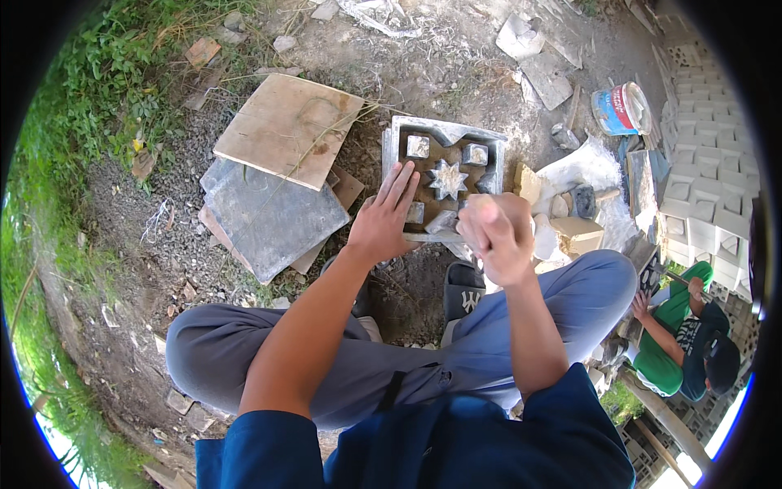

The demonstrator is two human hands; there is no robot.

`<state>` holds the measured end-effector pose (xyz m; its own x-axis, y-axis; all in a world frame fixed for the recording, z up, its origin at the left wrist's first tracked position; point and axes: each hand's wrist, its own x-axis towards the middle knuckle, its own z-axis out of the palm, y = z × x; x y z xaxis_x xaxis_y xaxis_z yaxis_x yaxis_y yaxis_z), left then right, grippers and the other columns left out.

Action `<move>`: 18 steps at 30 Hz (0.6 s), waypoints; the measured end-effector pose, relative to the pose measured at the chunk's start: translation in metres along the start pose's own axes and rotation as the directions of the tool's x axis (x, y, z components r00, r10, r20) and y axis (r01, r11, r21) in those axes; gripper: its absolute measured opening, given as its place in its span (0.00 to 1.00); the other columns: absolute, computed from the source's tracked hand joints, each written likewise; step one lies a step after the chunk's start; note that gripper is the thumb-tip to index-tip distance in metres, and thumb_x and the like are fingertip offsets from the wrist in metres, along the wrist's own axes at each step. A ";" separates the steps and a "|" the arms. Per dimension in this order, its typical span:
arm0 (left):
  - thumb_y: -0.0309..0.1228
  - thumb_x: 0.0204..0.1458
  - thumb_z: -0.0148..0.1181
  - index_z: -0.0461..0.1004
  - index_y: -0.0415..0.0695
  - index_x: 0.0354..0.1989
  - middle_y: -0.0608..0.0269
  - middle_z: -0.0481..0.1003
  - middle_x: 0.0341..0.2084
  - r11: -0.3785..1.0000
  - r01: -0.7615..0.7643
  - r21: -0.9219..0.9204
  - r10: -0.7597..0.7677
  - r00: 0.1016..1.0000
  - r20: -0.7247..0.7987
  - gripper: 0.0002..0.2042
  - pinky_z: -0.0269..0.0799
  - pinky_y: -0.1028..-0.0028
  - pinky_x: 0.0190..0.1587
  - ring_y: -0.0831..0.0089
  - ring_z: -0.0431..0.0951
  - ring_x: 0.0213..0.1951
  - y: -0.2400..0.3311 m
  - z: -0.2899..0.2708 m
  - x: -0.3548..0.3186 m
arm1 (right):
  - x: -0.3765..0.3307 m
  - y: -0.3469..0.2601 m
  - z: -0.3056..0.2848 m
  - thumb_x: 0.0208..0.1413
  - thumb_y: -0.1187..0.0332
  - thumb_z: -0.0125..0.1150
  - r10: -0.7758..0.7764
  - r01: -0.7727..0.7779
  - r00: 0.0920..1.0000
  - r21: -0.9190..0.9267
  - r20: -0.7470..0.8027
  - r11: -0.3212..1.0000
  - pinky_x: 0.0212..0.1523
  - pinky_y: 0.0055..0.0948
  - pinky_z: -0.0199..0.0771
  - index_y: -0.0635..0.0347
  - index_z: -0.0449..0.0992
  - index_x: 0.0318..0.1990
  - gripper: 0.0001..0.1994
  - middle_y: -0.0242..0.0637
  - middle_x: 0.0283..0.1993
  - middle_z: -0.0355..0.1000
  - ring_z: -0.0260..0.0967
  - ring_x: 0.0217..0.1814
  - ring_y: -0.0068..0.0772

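Observation:
A square grey metal mould (496, 175) lies on the ground before me, with small square blocks and an eight-pointed star block (448, 179) standing in it. Brown material covers its floor between the blocks. My left hand (386, 213) lies at the mould's left side, fingers stretched out together over the rim. Above the near right corner, my right hand (501, 236) is closed in a fist; whatever it grips is hidden by the fingers. Beside that fist, a grey pointed piece (442, 222) shows inside the mould's near edge.
Left of the mould lie a wooden board (285, 126) and dark flat sheets (273, 216). At right are a white sack (582, 171), rubble and a paint bucket (621, 110). Pale patterned blocks (705, 179) are stacked far right. A co-worker (680, 334) sits at lower right.

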<state>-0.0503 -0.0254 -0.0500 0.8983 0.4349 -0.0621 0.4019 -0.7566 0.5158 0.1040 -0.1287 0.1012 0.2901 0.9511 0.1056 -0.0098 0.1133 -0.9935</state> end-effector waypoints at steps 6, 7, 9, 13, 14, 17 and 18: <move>0.52 0.39 0.79 0.44 0.42 0.80 0.62 0.39 0.82 1.000 -0.013 -0.013 0.012 1.000 -0.014 0.63 0.71 0.55 0.68 0.62 0.38 0.82 0.000 0.001 -0.003 | -0.007 -0.010 0.003 0.73 0.52 0.53 -0.171 0.172 0.985 -0.037 0.025 0.984 0.16 0.26 0.40 0.57 0.58 0.15 0.31 0.27 0.12 0.54 0.45 0.12 0.17; 0.52 0.39 0.79 0.44 0.42 0.81 0.61 0.39 0.82 1.000 -0.017 0.023 0.016 1.000 0.013 0.63 0.71 0.55 0.68 0.62 0.38 0.82 -0.001 0.001 0.000 | -0.007 -0.006 -0.001 0.73 0.53 0.54 0.000 0.001 1.000 0.038 -0.030 0.999 0.15 0.25 0.41 0.57 0.58 0.15 0.32 0.27 0.12 0.53 0.46 0.12 0.18; 0.52 0.39 0.79 0.44 0.42 0.81 0.61 0.39 0.82 1.000 -0.001 0.012 0.000 0.999 0.039 0.63 0.71 0.55 0.68 0.62 0.38 0.82 -0.003 0.004 0.001 | 0.000 0.011 -0.004 0.72 0.54 0.54 0.074 -0.074 0.996 0.001 -0.050 0.997 0.16 0.25 0.41 0.57 0.57 0.15 0.31 0.28 0.11 0.52 0.47 0.12 0.18; 0.52 0.39 0.79 0.44 0.43 0.81 0.61 0.39 0.82 1.000 0.021 0.008 -0.021 0.999 0.040 0.63 0.71 0.55 0.67 0.62 0.38 0.82 -0.009 0.002 -0.002 | -0.004 -0.012 0.005 0.72 0.54 0.53 -0.168 0.170 0.984 -0.029 0.051 0.985 0.16 0.26 0.41 0.58 0.56 0.15 0.31 0.27 0.11 0.51 0.47 0.12 0.19; 0.52 0.39 0.79 0.44 0.43 0.81 0.62 0.39 0.82 1.000 -0.007 -0.008 0.007 1.000 -0.005 0.63 0.72 0.55 0.67 0.62 0.38 0.82 -0.004 0.003 -0.004 | -0.012 -0.011 -0.002 0.71 0.55 0.54 -0.147 0.147 0.989 0.015 0.024 0.989 0.16 0.26 0.42 0.58 0.56 0.15 0.30 0.27 0.12 0.52 0.47 0.13 0.19; 0.52 0.38 0.79 0.44 0.43 0.81 0.61 0.40 0.82 1.000 -0.002 0.007 0.001 1.000 0.019 0.63 0.72 0.56 0.67 0.62 0.39 0.82 -0.004 0.005 0.000 | -0.011 0.019 -0.004 0.71 0.59 0.55 0.138 -0.132 0.989 0.110 -0.053 0.985 0.15 0.25 0.42 0.58 0.58 0.15 0.29 0.28 0.12 0.54 0.47 0.13 0.18; 0.52 0.38 0.79 0.44 0.43 0.81 0.61 0.40 0.81 1.000 0.008 0.001 -0.008 1.000 0.029 0.63 0.72 0.55 0.67 0.62 0.39 0.82 -0.008 0.005 -0.003 | -0.008 0.017 0.000 0.71 0.59 0.54 0.025 -0.027 0.999 -0.031 -0.046 0.999 0.16 0.25 0.43 0.58 0.58 0.16 0.28 0.27 0.13 0.53 0.47 0.14 0.18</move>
<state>-0.0552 -0.0235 -0.0584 0.8998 0.4267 -0.0910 0.4093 -0.7535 0.5145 0.1010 -0.1345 0.0838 0.3337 0.9394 0.0784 0.0117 0.0790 -0.9968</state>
